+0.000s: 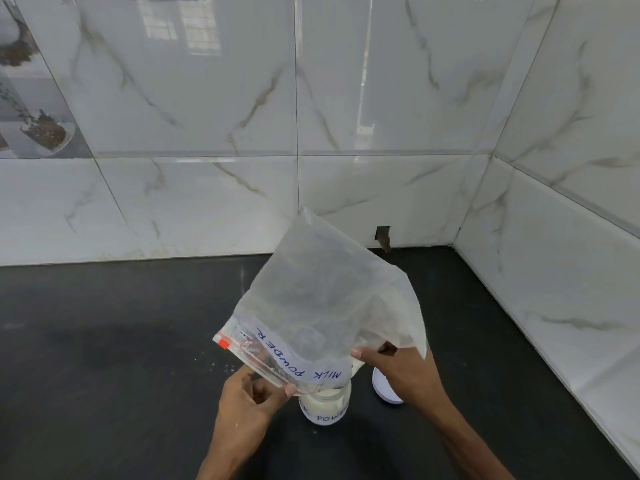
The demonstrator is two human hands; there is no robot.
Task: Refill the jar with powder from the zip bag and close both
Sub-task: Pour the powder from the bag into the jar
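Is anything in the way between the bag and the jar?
Nothing visible. The zip bag is tipped mouth-down over the open jar; its white lid lies beside it on the counter.

Out to the left of the fingers of the left hand (249,393), bare black counter (104,341) runs wide to the frame edge and back to the tiled back wall (207,209), leaving broad room to pass. Between the two sets of fingers the upturned zip bag (322,299) fills the space and rises above them. The jar (323,407) stands just below its mouth, blocking the way straight down. Under the right hand (398,372), wristward of its fingers, a white lid (387,389) lies on the counter beside the jar. Farther right of those fingers a strip of counter lies open up to the tiled side wall (554,289), which meets the back wall in a corner.
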